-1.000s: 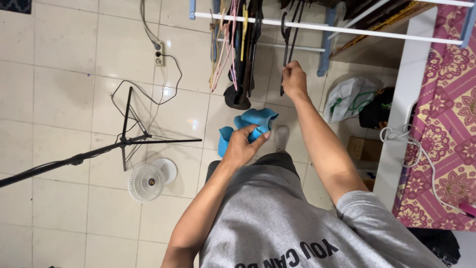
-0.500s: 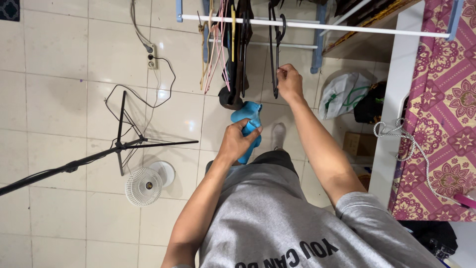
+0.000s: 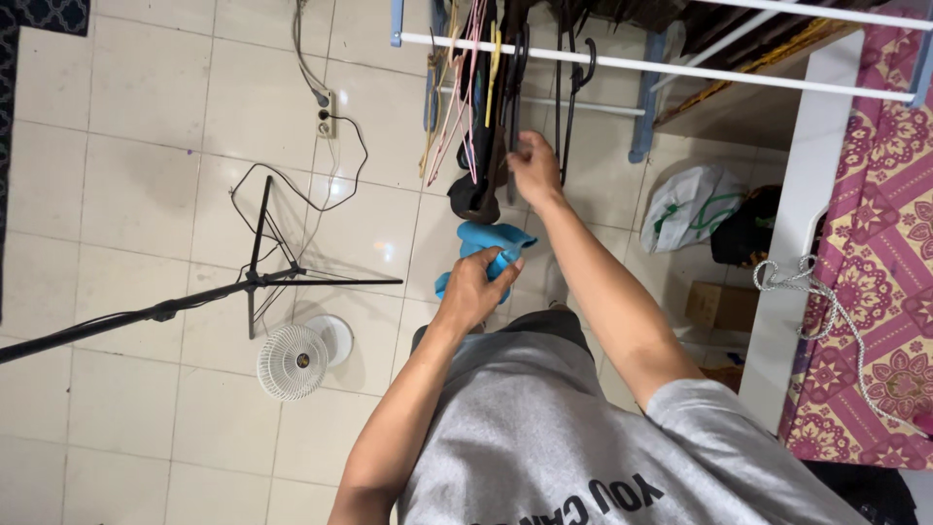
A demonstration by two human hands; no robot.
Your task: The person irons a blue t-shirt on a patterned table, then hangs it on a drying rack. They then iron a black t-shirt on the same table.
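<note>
Gripping blue cloth (image 3: 483,248), left hand (image 3: 473,292) fingers (image 3: 505,270) wrapped.

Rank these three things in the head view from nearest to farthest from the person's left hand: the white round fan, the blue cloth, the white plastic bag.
1. Blue cloth: held in the left hand.
2. White round fan: on the floor tiles, on the image's left.
3. White plastic bag: on the floor past the right arm, beside the bed.

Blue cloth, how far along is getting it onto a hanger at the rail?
Done: the blue cloth is picked up, bunched in the left hand. In hand: the right hand reaches among the hangers on the white rail. Left: the cloth is on no hanger yet and not on the rail.
</note>
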